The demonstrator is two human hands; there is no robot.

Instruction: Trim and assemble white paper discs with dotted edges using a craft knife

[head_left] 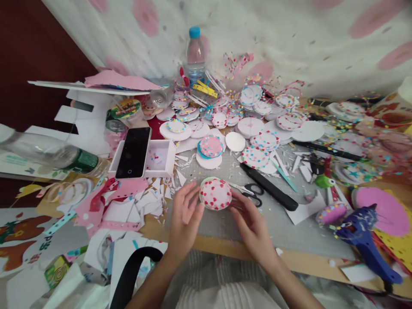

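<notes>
A round paper disc (215, 194), white with red hearts and a pale green layer at its rim, sits between my two hands over the grey cutting mat (206, 221). My left hand (185, 216) is at the disc's left edge, palm turned inward, its fingers apart. From the other side, my right hand (252, 225) has its fingertips at the right edge, gripping it. Just behind the right fingers lie black-handled scissors (252, 191). Beyond the disc, a pink dotted disc (210, 146) rests on blue and white ones.
A phone (133, 152) lies across a white box (164, 159) at left, near paper scraps (151, 201). A black straightener-like tool (270, 186) and blue glue gun (363, 240) lie right. Many decorated discs (257, 156) and a water bottle (195, 58) fill the back.
</notes>
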